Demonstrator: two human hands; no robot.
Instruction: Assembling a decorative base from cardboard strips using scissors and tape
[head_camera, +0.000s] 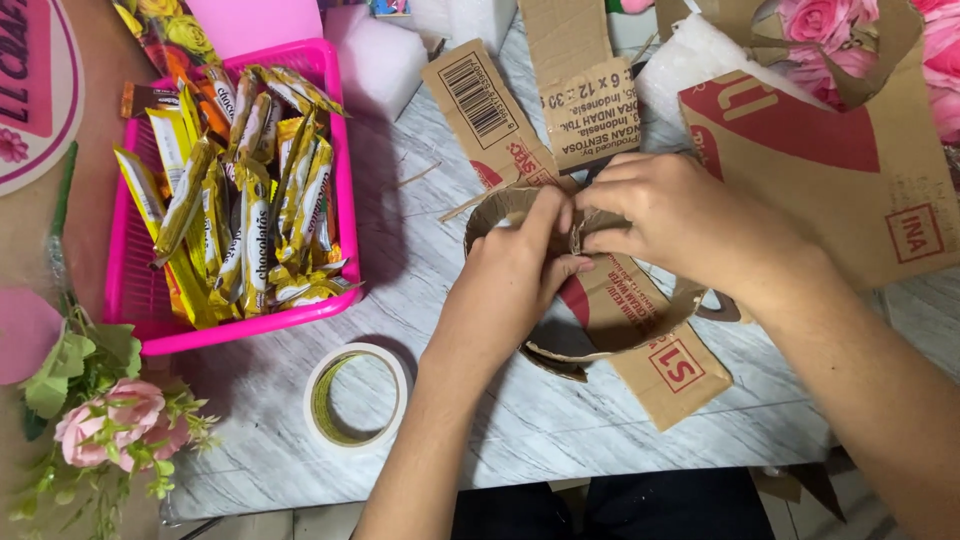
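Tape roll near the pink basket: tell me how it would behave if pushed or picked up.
The tape roll lies flat on its side on the table, so a push would probably slide it, not roll it. Its hollow middle and thin ring suggest it is light. Stood on edge, it would likely roll. Both hands are at the cardboard ring, away from it.

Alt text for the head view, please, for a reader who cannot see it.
Two bare hands, left hand and right hand, pinch a curved cardboard strip bent into a ring above a whitish table. Left of them sit a pink basket of yellow snack sachets and a tape roll.
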